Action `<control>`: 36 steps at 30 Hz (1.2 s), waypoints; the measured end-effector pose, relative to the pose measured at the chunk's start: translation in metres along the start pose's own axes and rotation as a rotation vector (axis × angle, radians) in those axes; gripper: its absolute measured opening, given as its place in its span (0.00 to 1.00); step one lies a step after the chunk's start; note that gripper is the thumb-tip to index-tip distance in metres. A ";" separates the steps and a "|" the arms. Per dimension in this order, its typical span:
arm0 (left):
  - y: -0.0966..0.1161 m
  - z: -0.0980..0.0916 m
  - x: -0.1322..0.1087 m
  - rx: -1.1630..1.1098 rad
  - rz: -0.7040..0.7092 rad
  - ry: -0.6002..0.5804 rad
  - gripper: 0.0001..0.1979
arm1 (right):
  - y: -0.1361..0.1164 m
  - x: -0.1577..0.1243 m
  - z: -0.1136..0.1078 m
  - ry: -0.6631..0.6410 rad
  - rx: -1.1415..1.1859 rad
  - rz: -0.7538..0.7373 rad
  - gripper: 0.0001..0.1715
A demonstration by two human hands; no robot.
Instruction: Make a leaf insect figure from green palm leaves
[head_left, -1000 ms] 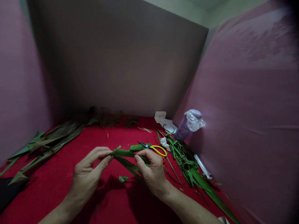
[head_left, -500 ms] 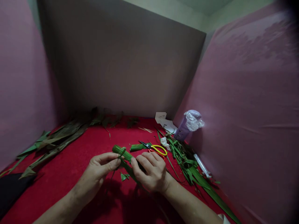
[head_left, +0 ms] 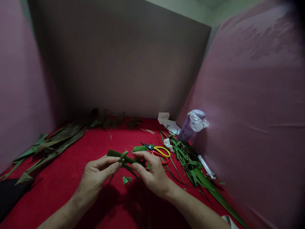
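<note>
since the last frame, the green leaf piece (head_left: 114, 153) has turned, its ribbed face now out of sight, and the right hand (head_left: 154, 176) has opened its thumb and forefinger. head view: the left hand (head_left: 96, 175) pinches a narrow strip (head_left: 123, 156) crossing over the leaf piece, thumb against forefinger. the right hand's thumb and forefinger stand apart about the piece's other end; whether they grip it i cannot tell. both hands are over the red cloth (head_left: 59, 178), with a green scrap (head_left: 126, 179) between and below them. bare cloth runs wide from the left hand to the long leaves (head_left: 54, 144) along the left edge. room is tighter at the right: scissors (head_left: 162, 152) lie just beyond the right hand's fingers, then leaf trimmings (head_left: 184, 159), a clear tube (head_left: 206, 167) and a purple bottle (head_left: 187, 130) crowd the pink wall (head_left: 250, 143).
</note>
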State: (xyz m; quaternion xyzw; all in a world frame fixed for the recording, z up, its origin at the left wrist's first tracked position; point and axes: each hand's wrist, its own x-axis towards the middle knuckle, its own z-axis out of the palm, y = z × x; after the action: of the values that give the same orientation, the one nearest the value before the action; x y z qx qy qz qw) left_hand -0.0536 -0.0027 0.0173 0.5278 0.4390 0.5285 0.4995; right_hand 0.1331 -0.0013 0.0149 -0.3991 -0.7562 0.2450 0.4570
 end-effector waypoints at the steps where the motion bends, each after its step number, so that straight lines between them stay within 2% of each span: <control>1: -0.001 0.001 -0.001 0.007 0.009 -0.002 0.06 | -0.001 0.000 0.002 -0.011 0.062 0.061 0.10; 3: -0.001 0.003 -0.002 0.028 0.022 0.004 0.06 | -0.001 0.000 0.004 -0.024 0.184 0.155 0.07; 6: -0.001 0.004 -0.002 0.047 0.020 -0.001 0.06 | 0.003 0.001 0.007 -0.028 0.335 0.245 0.06; 9: 0.001 0.006 -0.002 0.006 -0.005 0.015 0.06 | 0.006 0.001 0.008 -0.004 0.373 0.282 0.07; 15: -0.004 0.008 -0.003 -0.008 -0.095 -0.054 0.06 | 0.006 0.003 0.006 0.083 0.356 0.316 0.07; 20: -0.009 0.010 -0.001 -0.064 -0.162 -0.120 0.08 | 0.006 0.003 0.006 0.081 0.366 0.309 0.07; 24: -0.008 0.012 0.000 -0.116 -0.216 -0.117 0.07 | 0.007 0.004 0.007 0.077 0.396 0.316 0.06; 30: -0.011 0.013 0.000 -0.212 -0.269 -0.208 0.10 | 0.009 0.006 0.008 0.009 0.502 0.347 0.07; 36: -0.012 0.014 -0.002 -0.215 -0.238 -0.203 0.08 | 0.010 0.006 0.009 -0.052 0.561 0.356 0.07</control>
State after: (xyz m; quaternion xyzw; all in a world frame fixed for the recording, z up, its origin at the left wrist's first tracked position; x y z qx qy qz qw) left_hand -0.0391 -0.0041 0.0061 0.4663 0.3867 0.4537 0.6537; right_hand 0.1279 0.0091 0.0060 -0.3773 -0.5890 0.5300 0.4794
